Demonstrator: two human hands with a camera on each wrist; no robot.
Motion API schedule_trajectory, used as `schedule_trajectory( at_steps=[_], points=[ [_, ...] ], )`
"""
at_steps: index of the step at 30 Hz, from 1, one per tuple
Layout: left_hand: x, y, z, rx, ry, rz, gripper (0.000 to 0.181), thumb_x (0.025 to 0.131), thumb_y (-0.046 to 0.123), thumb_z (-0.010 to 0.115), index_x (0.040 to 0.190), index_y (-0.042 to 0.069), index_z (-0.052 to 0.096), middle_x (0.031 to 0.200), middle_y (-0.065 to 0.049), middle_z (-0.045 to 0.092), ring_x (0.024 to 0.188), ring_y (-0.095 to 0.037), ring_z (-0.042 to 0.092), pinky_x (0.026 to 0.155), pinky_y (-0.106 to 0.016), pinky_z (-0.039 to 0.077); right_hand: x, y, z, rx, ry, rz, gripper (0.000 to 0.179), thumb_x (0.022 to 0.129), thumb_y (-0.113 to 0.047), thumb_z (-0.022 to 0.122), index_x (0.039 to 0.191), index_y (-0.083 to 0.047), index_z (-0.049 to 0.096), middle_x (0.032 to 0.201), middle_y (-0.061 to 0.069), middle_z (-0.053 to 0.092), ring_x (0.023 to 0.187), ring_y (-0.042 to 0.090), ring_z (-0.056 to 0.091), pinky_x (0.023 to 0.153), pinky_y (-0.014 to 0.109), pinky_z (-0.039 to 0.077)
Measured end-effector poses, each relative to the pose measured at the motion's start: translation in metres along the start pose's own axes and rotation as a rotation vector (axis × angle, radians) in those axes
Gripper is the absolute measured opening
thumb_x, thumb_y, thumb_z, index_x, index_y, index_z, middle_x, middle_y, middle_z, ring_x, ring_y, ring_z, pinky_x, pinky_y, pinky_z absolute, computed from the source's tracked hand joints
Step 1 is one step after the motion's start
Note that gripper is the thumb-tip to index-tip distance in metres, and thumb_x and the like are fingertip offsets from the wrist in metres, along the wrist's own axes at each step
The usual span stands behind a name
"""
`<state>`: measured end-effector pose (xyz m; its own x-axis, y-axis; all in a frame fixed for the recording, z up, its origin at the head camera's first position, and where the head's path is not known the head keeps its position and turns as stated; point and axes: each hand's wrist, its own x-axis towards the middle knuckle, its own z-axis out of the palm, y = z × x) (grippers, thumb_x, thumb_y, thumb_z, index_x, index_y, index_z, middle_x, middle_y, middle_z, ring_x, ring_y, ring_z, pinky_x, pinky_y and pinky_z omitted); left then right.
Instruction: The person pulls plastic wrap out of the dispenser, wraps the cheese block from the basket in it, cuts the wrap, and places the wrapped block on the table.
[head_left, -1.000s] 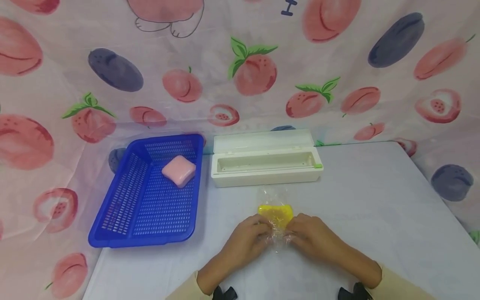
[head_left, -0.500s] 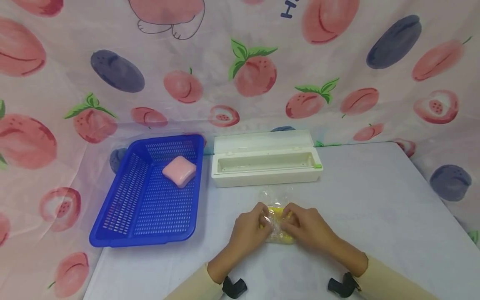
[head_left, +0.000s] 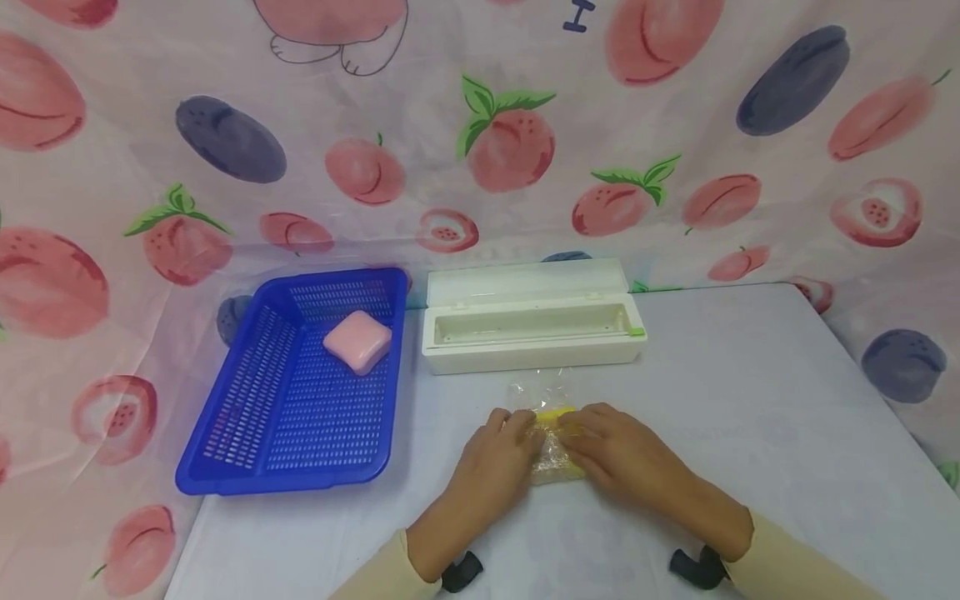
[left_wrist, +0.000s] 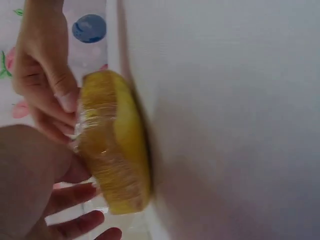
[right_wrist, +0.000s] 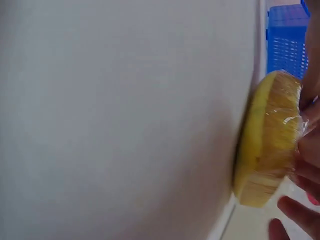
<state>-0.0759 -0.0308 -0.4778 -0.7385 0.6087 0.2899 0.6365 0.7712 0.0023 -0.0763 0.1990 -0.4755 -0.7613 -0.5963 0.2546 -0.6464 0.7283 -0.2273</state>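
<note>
A yellow block [head_left: 556, 414] with rounded edges lies on the table, wrapped in clear cling film [head_left: 553, 454]. From the left, my left hand [head_left: 495, 457] reaches over it; in the left wrist view its thumb and forefinger pinch film on the block's upper side, the other fingers spread. My right hand [head_left: 626, 450] comes from the right, thumb and fingers gathered on the film at that side. Loose film [head_left: 542, 390] extends beyond the block's far side. In the right wrist view, the wrapped block [right_wrist: 267, 140] shows creased film along its side.
Behind the hands stands a long white box [head_left: 532, 354], its lid [head_left: 525, 283] raised. On the left is a blue perforated basket [head_left: 392, 417] holding a pink block [head_left: 358, 340]. A fruit-print cloth [head_left: 420, 125] hangs behind the white-covered table [head_left: 772, 433].
Both hands have moved from the film's near end up over the block, folding film across it. Since half a second ago, the fingers have come down flatter onto the wrapped block.
</note>
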Motion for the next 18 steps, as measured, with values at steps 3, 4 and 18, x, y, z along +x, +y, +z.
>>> schedule_trajectory(
  at_steps=[3, 4, 18],
  points=[
    [-0.004, 0.004, -0.009, 0.011, -0.014, 0.124, 0.032, 0.098, 0.023, 0.065, 0.129, 0.013, 0.070, 0.143, -0.002, 0.059, 0.131, -0.023, 0.056, 0.093, -0.034, 0.056, -0.003, 0.003, -0.006, 0.011, -0.100, -0.033, 0.033, 0.094, -0.025, 0.072, 0.127, -0.018, 0.074, 0.130, -0.006, 0.071, 0.125, 0.024, 0.064, 0.098, 0.046, 0.056],
    [-0.007, 0.005, -0.012, 0.014, -0.032, 0.164, 0.037, 0.099, 0.023, 0.063, 0.133, 0.011, 0.067, 0.147, -0.003, 0.057, 0.137, -0.023, 0.054, 0.099, -0.036, 0.055, -0.003, 0.003, -0.008, 0.022, -0.133, -0.031, 0.036, 0.096, -0.026, 0.070, 0.130, -0.018, 0.071, 0.132, -0.006, 0.070, 0.128, 0.025, 0.063, 0.098, 0.048, 0.056],
    [-0.011, 0.000, -0.013, -0.063, -0.299, 0.181, 0.046, 0.103, 0.012, 0.054, 0.149, 0.017, 0.054, 0.160, 0.002, 0.044, 0.150, -0.019, 0.039, 0.112, -0.044, 0.048, -0.008, 0.008, -0.011, -0.017, -0.231, 0.024, 0.060, 0.091, -0.031, 0.077, 0.144, -0.011, 0.058, 0.148, 0.005, 0.059, 0.129, 0.026, 0.063, 0.089, 0.046, 0.059]
  ],
)
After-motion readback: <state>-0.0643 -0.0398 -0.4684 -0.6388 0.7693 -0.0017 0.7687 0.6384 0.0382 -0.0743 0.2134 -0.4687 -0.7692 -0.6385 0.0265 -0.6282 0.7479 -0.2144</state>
